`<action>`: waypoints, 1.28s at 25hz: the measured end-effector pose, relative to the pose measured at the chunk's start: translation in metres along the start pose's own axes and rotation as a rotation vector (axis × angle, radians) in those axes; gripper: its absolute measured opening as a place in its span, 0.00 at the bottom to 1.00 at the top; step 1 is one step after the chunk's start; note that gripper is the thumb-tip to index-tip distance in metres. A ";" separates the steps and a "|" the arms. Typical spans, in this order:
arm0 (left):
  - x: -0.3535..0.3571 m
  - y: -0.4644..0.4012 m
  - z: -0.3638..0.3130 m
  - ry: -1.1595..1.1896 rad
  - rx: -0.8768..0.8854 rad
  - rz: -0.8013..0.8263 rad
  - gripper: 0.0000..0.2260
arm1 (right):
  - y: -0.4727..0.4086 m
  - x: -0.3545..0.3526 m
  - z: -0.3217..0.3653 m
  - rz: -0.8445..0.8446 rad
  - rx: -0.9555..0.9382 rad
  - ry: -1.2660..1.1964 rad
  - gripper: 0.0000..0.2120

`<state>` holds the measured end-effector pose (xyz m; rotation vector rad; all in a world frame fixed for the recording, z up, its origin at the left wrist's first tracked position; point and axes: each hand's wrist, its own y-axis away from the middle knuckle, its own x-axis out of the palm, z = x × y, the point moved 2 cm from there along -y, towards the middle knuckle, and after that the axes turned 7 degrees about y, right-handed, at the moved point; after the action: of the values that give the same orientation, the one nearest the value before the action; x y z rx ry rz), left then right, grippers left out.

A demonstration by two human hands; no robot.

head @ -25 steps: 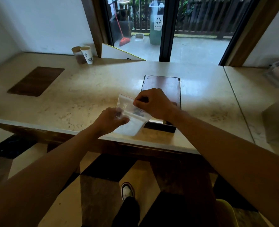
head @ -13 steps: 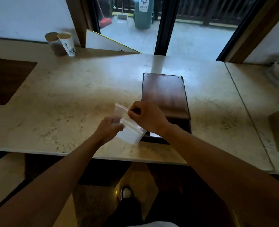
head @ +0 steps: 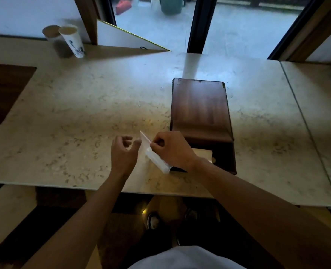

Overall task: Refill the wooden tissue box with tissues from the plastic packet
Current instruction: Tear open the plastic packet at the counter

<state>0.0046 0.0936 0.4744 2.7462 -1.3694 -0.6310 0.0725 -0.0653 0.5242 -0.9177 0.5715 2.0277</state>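
Observation:
The dark wooden tissue box lies on the marble counter, right of centre. Its lid is slid back, and the near end is open, with something pale inside. My right hand pinches the clear plastic packet by its upper edge. The packet stands tilted on the counter, just left of the box's open end. My left hand hovers beside the packet with loosely curled fingers and holds nothing; its thumb tip is close to the packet's top corner.
Two paper cups stand at the back left, beside a white board with a yellow edge. A dark wooden inlay sits at the far left. A seam splits the counter at the right. Glass doors lie behind.
My left hand has let go of the packet and opened slightly. My right hand still pinches the packet, now turned more on edge. The view has tilted down and closer.

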 end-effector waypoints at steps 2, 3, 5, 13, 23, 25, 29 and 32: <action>-0.002 0.010 -0.010 0.043 -0.026 -0.068 0.17 | 0.000 -0.004 -0.005 0.029 0.012 -0.051 0.08; -0.001 0.016 -0.014 0.068 -0.025 -0.058 0.19 | -0.001 -0.006 -0.007 0.052 0.012 -0.072 0.08; 0.002 0.026 -0.023 0.110 -0.006 0.025 0.22 | -0.001 -0.009 -0.011 0.091 0.005 -0.108 0.09; 0.027 0.032 -0.050 0.024 -0.058 0.278 0.14 | -0.002 -0.021 -0.025 0.200 0.149 -0.303 0.05; 0.024 0.019 -0.057 0.007 -0.056 0.283 0.14 | -0.012 -0.038 -0.023 0.310 0.080 -0.257 0.06; 0.023 0.016 -0.056 -0.006 -0.052 0.295 0.14 | -0.015 -0.040 -0.023 0.331 0.066 -0.230 0.05; 0.021 0.012 -0.058 -0.016 -0.048 0.320 0.15 | -0.020 -0.038 -0.023 0.352 0.095 -0.242 0.06; 0.020 0.011 -0.062 -0.004 -0.046 0.374 0.14 | -0.022 -0.036 -0.023 0.384 0.129 -0.311 0.07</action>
<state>0.0289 0.0610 0.5264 2.3575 -1.7786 -0.6318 0.1138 -0.0862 0.5362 -0.4233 0.7354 2.3831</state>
